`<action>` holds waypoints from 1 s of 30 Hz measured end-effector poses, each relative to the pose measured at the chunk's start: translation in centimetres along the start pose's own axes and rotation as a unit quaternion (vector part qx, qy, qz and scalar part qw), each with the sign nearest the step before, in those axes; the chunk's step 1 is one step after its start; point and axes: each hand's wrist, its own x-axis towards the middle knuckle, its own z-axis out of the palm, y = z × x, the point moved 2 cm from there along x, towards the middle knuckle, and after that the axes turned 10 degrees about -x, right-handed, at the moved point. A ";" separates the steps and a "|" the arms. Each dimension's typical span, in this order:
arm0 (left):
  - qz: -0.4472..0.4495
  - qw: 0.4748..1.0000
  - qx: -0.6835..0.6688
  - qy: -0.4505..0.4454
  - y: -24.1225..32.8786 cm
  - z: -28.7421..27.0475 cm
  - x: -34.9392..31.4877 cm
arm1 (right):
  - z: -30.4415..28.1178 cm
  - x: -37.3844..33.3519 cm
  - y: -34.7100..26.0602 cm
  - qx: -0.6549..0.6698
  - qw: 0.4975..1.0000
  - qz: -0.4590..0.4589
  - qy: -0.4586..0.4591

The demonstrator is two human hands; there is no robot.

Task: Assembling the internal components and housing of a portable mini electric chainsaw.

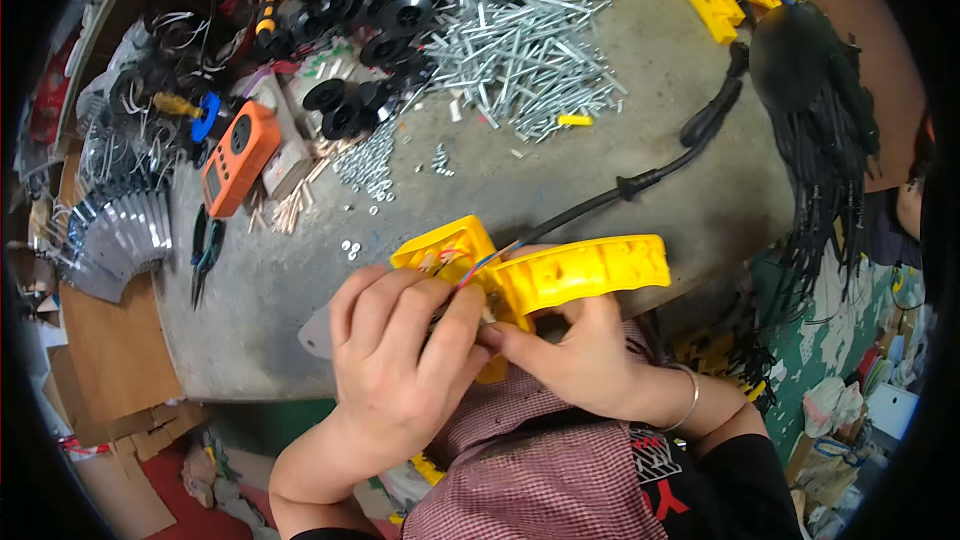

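The left forearm (325,475) slants up from the lower edge, the left hand (400,360) back upward, its fingers (372,315) curled and bunched, their tips hidden. The right forearm (675,395) comes in from the lower right; the right hand (585,355) stretches its thumb leftward, close to the left hand, its other fingers mostly hidden.

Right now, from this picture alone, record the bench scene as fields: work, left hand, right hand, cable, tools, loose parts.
Work: yellow casing, open, above the near edge of the grey worktop
Left hand: over the casing's left part, fingers by thin coloured wires
Right hand: holding the casing from below
Cable: black cable, leading from the casing toward upper right
Tools: pliers, orange meter-like device
Loose parts: long silvery fasteners, black round parts
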 end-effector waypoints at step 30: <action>-0.292 0.861 -0.414 -0.042 -4.6 -2.4 0.9 | -5.1 0.6 -9.6 0.045 0.946 0.051 -0.316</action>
